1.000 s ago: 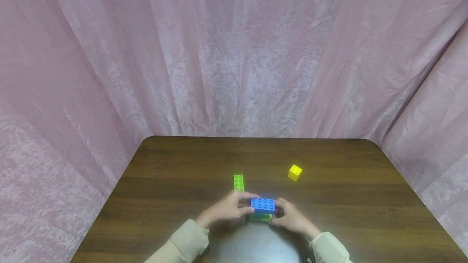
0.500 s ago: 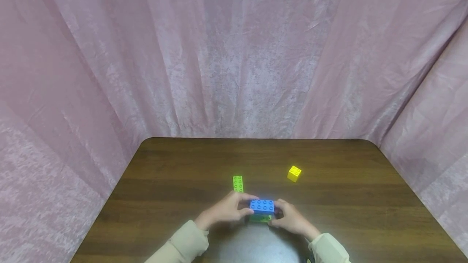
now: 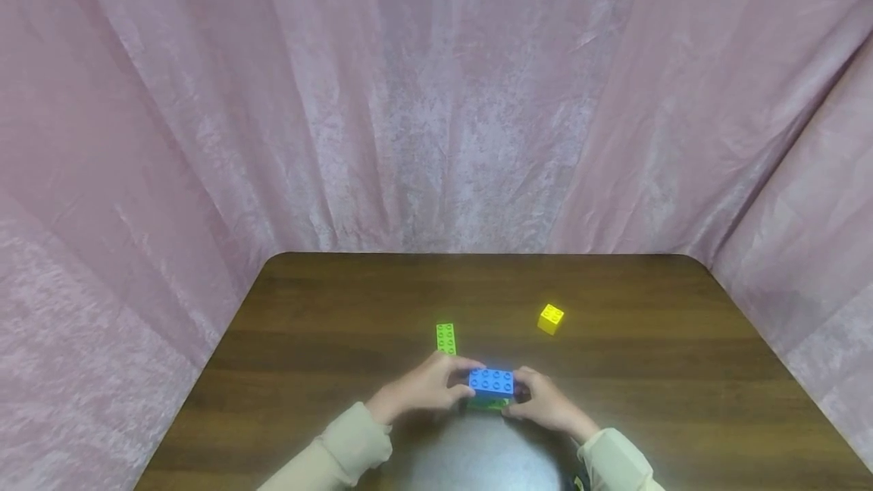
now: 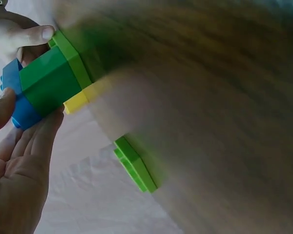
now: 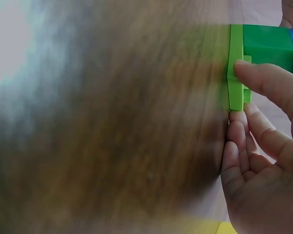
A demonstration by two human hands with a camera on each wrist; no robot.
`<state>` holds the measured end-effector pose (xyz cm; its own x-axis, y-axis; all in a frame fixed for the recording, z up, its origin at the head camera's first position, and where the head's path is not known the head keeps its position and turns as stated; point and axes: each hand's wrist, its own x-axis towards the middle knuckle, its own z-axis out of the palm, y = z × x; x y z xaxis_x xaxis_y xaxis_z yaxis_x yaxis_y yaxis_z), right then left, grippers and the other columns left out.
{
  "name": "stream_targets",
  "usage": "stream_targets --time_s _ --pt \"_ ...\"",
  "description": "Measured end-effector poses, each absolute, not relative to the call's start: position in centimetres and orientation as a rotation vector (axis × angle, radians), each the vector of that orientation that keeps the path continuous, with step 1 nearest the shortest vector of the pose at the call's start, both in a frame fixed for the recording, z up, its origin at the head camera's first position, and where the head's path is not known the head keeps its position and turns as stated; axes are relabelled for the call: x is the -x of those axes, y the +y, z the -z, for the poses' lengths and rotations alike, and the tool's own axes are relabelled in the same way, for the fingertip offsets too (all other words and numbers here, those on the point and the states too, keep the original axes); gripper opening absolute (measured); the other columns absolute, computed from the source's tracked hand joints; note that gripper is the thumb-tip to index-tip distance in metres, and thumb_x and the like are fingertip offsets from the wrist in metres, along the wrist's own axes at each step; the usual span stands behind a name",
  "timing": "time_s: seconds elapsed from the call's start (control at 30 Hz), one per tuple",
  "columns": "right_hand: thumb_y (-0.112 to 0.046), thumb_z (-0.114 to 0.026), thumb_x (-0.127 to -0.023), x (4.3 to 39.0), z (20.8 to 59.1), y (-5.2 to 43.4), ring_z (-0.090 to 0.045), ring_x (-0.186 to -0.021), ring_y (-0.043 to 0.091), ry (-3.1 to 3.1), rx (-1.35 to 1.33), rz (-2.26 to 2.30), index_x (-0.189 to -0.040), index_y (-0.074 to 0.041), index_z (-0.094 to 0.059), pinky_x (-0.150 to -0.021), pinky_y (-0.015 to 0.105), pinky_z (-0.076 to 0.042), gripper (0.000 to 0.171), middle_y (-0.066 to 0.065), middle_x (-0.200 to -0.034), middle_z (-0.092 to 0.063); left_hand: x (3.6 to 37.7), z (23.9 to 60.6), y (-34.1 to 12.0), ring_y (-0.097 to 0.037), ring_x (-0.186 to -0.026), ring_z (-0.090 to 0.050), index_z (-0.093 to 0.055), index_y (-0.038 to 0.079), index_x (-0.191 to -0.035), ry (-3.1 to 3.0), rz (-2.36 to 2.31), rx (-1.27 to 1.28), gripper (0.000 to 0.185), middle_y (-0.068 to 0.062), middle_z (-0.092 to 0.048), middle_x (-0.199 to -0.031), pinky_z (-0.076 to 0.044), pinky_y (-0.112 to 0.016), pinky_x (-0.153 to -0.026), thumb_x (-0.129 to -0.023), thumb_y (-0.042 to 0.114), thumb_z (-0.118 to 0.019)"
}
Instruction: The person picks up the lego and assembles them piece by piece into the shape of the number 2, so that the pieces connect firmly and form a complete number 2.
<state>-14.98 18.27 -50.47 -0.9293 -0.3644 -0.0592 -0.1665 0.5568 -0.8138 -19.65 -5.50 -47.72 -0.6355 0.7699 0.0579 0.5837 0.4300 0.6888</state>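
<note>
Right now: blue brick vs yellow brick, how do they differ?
The blue brick is a long two-by-four; the yellow brick is a small square two-by-two. Blue sits stacked on a green brick, gripped by the left hand and right hand; yellow lies alone on the table, untouched, turned at an angle. Both are studded, studs up.

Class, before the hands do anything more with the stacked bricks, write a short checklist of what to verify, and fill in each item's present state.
1. Left hand grips the blue plastic brick: ok.
2. Right hand grips the stack's other end: ok.
3. Blue brick sits on the dark green brick: ok.
4. Thin light green plate under the stack touches the wooden table: ok.
5. Studs fully seated: cannot tell.
6. Loose light green long brick and yellow cube brick lie apart from the stack: ok.
</note>
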Motion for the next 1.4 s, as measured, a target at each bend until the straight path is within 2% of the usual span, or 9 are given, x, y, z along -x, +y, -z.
stream_targets --time_s 0.07,0.13,0.43,0.6,0.97,1.2,1.4 --pt "-0.013 -0.079 -0.074 15.00 50.61 18.32 -0.059 -0.087 0.014 2.559 0.464 1.312 -0.105 0.000 -0.065 -0.076 0.020 -0.053 0.036 0.004 -0.094 -0.059 19.68 47.81 -5.56 0.001 -0.085 -0.062 -0.063 0.008 -0.127 2.404 -1.023 -1.167 0.039 -0.007 -0.071 -0.121 -0.054 -0.014 -0.080 -0.089 0.010 -0.068" --pt "-0.013 -0.079 -0.075 14.94 50.74 18.37 -0.060 -0.088 0.012 2.538 0.472 1.318 -0.106 -0.001 -0.066 -0.077 0.020 -0.053 0.036 0.004 -0.096 -0.060 19.59 48.00 -5.64 0.003 -0.082 -0.060 -0.063 0.008 -0.127 2.389 -1.036 -1.153 0.039 -0.007 -0.071 -0.120 -0.053 -0.013 -0.078 -0.088 0.010 -0.069" --pt "-0.012 -0.080 -0.074 15.28 50.52 18.50 -0.059 -0.088 0.013 2.543 0.443 1.329 -0.106 0.000 -0.066 -0.076 0.020 -0.053 0.037 0.004 -0.095 -0.059 19.86 47.86 -5.41 -0.004 -0.102 -0.066 -0.062 0.008 -0.128 2.404 -1.042 -1.124 0.040 -0.007 -0.069 -0.123 -0.053 -0.018 -0.094 -0.089 0.011 -0.068" --pt "-0.012 -0.080 -0.074 15.43 50.34 18.39 -0.059 -0.088 0.014 2.550 0.452 1.316 -0.106 0.000 -0.065 -0.077 0.021 -0.053 0.037 0.005 -0.095 -0.060 19.87 47.70 -5.52 -0.012 -0.109 -0.066 -0.062 0.006 -0.128 2.409 -1.051 -1.128 0.040 -0.009 -0.068 -0.125 -0.053 -0.023 -0.098 -0.088 0.010 -0.068" --pt "-0.013 -0.079 -0.074 15.19 50.27 18.50 -0.059 -0.089 0.016 2.548 0.459 1.304 -0.106 0.000 -0.066 -0.078 0.027 -0.055 0.037 0.005 -0.096 -0.060 20.07 47.55 -5.58 -0.007 -0.106 -0.065 -0.064 0.008 -0.125 2.349 -1.077 -1.093 0.039 -0.008 -0.069 -0.124 -0.052 -0.024 -0.099 -0.087 0.012 -0.070" --pt "-0.013 -0.079 -0.075 15.38 50.42 18.71 -0.060 -0.090 0.014 2.501 0.486 1.348 -0.109 0.000 -0.066 -0.079 0.023 -0.054 0.038 0.007 -0.098 -0.061 20.23 47.65 -5.63 -0.007 -0.105 -0.065 -0.064 0.009 -0.126 2.350 -1.064 -1.088 0.039 -0.007 -0.069 -0.124 -0.052 -0.023 -0.099 -0.088 0.013 -0.070" --pt "-0.013 -0.079 -0.076 15.69 50.56 19.13 -0.062 -0.092 0.018 2.439 0.447 1.375 -0.112 0.002 -0.066 -0.077 0.021 -0.055 0.041 0.008 -0.101 -0.063 20.29 47.65 -5.49 -0.007 -0.107 -0.064 -0.065 0.010 -0.124 2.351 -1.070 -1.085 0.038 -0.004 -0.070 -0.122 -0.051 -0.022 -0.099 -0.087 0.012 -0.070"
